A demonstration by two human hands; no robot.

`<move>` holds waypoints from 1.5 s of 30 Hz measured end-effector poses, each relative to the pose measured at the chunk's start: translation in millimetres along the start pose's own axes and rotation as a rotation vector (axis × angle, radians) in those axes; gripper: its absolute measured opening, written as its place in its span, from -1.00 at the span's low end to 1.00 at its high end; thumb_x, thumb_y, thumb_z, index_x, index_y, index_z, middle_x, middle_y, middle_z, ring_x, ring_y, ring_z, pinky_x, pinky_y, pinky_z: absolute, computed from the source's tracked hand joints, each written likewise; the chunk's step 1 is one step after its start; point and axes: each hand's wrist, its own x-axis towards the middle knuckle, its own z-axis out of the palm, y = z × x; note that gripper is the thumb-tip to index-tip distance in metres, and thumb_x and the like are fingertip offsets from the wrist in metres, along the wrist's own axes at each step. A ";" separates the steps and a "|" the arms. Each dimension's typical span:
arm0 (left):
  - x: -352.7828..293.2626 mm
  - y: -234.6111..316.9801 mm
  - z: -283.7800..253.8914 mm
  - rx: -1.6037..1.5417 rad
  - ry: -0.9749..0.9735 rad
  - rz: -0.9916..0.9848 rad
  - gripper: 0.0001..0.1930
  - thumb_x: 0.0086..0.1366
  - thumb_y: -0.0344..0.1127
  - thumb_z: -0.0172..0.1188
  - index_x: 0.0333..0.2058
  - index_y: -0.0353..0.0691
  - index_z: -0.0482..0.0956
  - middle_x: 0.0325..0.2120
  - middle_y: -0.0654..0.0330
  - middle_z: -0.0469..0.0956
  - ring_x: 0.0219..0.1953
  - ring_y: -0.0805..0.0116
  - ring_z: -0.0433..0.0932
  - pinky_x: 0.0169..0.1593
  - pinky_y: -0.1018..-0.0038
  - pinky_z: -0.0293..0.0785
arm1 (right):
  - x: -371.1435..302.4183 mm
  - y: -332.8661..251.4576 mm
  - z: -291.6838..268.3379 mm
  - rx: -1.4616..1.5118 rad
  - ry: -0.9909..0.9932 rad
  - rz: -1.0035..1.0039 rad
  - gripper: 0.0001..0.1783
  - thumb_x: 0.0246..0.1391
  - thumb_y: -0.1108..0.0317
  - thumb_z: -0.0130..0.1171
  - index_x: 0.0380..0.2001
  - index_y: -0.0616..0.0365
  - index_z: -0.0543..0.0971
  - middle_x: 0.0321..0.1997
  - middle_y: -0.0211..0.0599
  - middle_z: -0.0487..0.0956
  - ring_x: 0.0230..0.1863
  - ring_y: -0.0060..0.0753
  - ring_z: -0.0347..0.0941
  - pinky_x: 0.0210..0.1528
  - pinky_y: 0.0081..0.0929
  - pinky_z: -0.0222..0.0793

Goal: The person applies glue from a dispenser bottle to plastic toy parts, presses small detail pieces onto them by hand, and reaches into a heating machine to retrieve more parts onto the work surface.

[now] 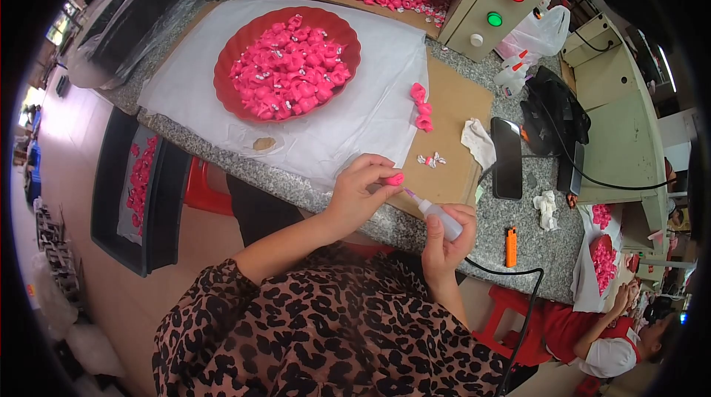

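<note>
My left hand (357, 193) pinches a small pink molded piece (395, 179) between thumb and fingertips, above the table's front edge. In my right hand (446, 245) is a translucent squeeze bottle (437, 213), tilted so its thin nozzle points up and left, close to the pink piece. Whether the tip touches it I cannot tell. Just beyond my hands, several small white-and-pink bits (431, 161) lie on brown cardboard (458, 119). A short row of pink pieces (421, 108) rests farther back. A red scalloped bowl (225, 93) heaped with similar pink pieces stands on white paper (185, 97).
Behind the bowl, a box-like machine (485, 8) with red and green buttons holds more pink pieces. To the right lie a black phone (506, 158), crumpled tissue (546, 210), an orange lighter (511, 247) and a black cable (511, 272). A co-worker (592, 338) sits at lower right.
</note>
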 end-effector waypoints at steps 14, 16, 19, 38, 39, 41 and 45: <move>-0.5 -1.3 -0.4 0.001 -0.004 -0.003 -0.83 0.01 -0.58 0.12 -0.35 -0.36 0.48 -0.30 0.13 0.37 -0.29 0.42 0.46 -0.25 0.59 0.50 | -1.5 5.2 -1.3 0.030 0.015 0.028 -0.82 -0.01 0.49 0.01 -0.33 0.28 0.28 -0.33 -0.24 0.29 -0.41 -0.54 0.29 -0.40 -0.68 0.28; -0.2 -1.1 -1.5 0.004 -0.013 0.004 -0.83 0.01 -0.57 0.12 -0.35 -0.36 0.48 -0.30 0.13 0.37 -0.29 0.42 0.46 -0.25 0.59 0.50 | -1.1 5.7 -1.7 0.045 0.022 0.071 -0.82 -0.01 0.48 0.00 -0.33 0.28 0.27 -0.32 -0.25 0.28 -0.42 -0.54 0.30 -0.40 -0.68 0.29; 0.2 -0.5 -2.3 0.009 -0.031 0.014 -0.83 0.02 -0.56 0.12 -0.34 -0.36 0.48 -0.30 0.14 0.38 -0.29 0.42 0.46 -0.25 0.59 0.49 | -1.5 7.0 -1.5 0.053 0.029 0.076 -0.83 0.00 0.48 -0.01 -0.33 0.27 0.27 -0.31 -0.26 0.27 -0.42 -0.54 0.30 -0.40 -0.67 0.31; 8.1 3.4 -20.5 0.233 -0.315 -0.046 -0.75 0.16 -0.42 -0.06 -0.15 -0.27 0.36 -0.29 0.06 0.41 -0.21 0.20 0.40 -0.13 0.41 0.28 | 13.1 12.0 -11.7 0.079 -0.056 0.088 -0.83 -0.03 0.47 0.02 -0.35 0.24 0.29 -0.34 -0.26 0.30 -0.40 -0.53 0.30 -0.42 -0.67 0.34; 8.2 4.1 -20.4 0.233 -0.315 -0.047 -0.75 0.16 -0.42 -0.06 -0.15 -0.27 0.36 -0.29 0.06 0.41 -0.21 0.20 0.40 -0.13 0.41 0.28 | 13.2 12.6 -11.5 0.096 -0.052 0.092 -0.83 -0.03 0.47 0.02 -0.35 0.25 0.29 -0.34 -0.25 0.30 -0.39 -0.53 0.30 -0.42 -0.67 0.34; 8.6 6.1 -20.0 0.238 -0.326 -0.033 -0.74 0.15 -0.43 -0.07 -0.14 -0.26 0.35 -0.28 0.04 0.40 -0.17 0.17 0.37 -0.09 0.39 0.25 | 14.0 12.8 -11.4 0.111 -0.048 0.097 -0.83 -0.02 0.47 0.02 -0.35 0.25 0.29 -0.34 -0.25 0.30 -0.39 -0.53 0.30 -0.42 -0.67 0.34; 8.6 5.3 -20.7 0.232 -0.340 -0.035 -0.73 0.15 -0.43 -0.07 -0.14 -0.26 0.35 -0.26 0.03 0.39 -0.17 0.17 0.37 -0.10 0.39 0.25 | 15.7 13.8 -11.3 0.122 -0.048 0.096 -0.84 -0.02 0.48 0.02 -0.36 0.25 0.29 -0.34 -0.25 0.29 -0.41 -0.53 0.31 -0.42 -0.67 0.33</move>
